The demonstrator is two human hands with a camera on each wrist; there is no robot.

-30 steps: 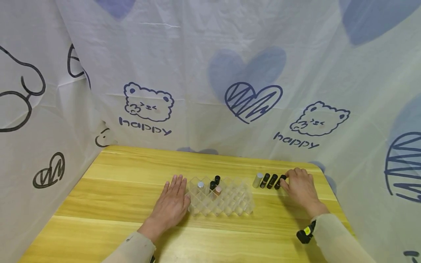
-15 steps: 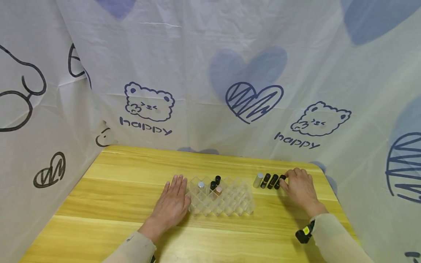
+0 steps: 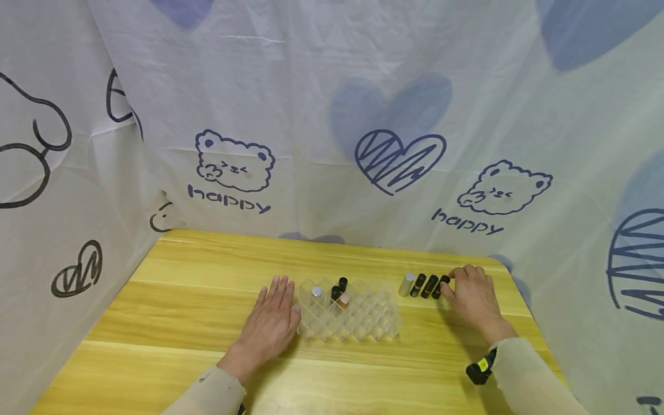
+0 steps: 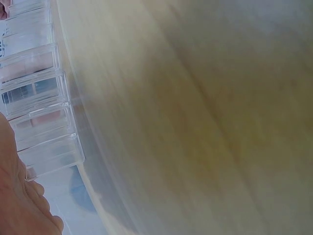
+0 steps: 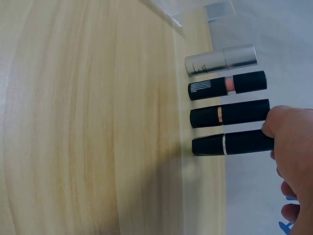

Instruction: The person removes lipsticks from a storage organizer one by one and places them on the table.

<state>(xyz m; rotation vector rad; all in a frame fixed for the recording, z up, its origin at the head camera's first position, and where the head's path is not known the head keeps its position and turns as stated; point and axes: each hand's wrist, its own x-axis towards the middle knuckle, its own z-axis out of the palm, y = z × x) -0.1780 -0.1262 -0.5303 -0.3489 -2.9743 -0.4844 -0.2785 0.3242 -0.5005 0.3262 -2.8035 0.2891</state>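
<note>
My left hand (image 3: pixel 270 317) lies flat with straight fingers on the table, its thumb side against a clear lattice lipstick organizer (image 3: pixel 381 323). Several lipsticks stand in the organizer's left half: a silver-topped one (image 3: pixel 316 292), two with black caps (image 3: pixel 343 283) and a pinkish one (image 3: pixel 344 300). To the right, my right hand (image 3: pixel 474 297) pinches the top of a black lipstick with a silver band (image 5: pixel 209 146), upright at the row's end. Beside it stand a black lipstick with a gold band (image 5: pixel 205 116), a black one with a pink window (image 5: pixel 208 88) and a silver tube (image 5: pixel 210 62).
The wooden table (image 3: pixel 207 311) ends at a hanging patterned cloth (image 3: pixel 311 173) behind and at both sides. A black wrist device (image 3: pixel 479 372) sits at the right cuff. Table surface lies between the organizer and the lipstick row.
My right hand and the end lipstick have edged very slightly left, towards the other lipsticks. The left hand and the organizer stay where they were.
</note>
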